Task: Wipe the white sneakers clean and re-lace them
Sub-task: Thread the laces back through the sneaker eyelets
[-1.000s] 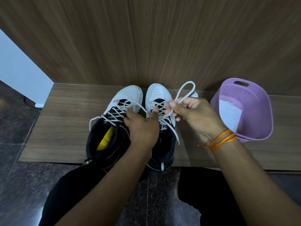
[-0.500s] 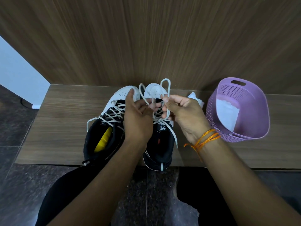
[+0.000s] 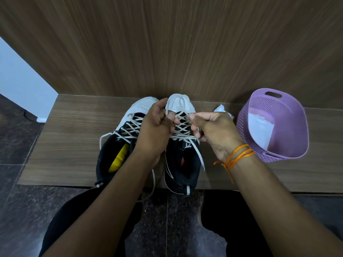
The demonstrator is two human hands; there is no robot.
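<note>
The tall loop of lace (image 3: pixel 181 134) that the right hand (image 3: pixel 216 133) was holding up above the toe a second ago is gone. Half a second ago both hands had brought two loops together over the toe cap. Now only a short loop is visible, hooked around the left hand's (image 3: pixel 156 127) fingers close to the toe, and the hands sit lower, right over the eyelets. I judge that the bow on the right sneaker (image 3: pixel 182 160) is being crossed and drawn in, so re-lacing of this shoe is near its end. Whether a knot has already formed under the fingers cannot be told. The left hand is curled, palm down, gripping the lace at the upper lacing. The right hand faces it, thumb and forefinger pinching the lace just beside the left fingertips, with its other fingers folded, and an orange thread bracelet (image 3: pixel 238 154) shows at the wrist. One free lace end trails down the shoe's outer side. Both shoes stand on the wooden counter (image 3: pixel 65 145), toes against the wood-panel wall (image 3: pixel 167 43), and the left sneaker (image 3: pixel 130 125) is already criss-crossed, with something yellow inside it. A purple basket (image 3: pixel 297 115) holding a white cloth (image 3: pixel 259 130) stands near the right hand, and a crumpled wipe (image 3: pixel 220 109) lies behind that hand.
</note>
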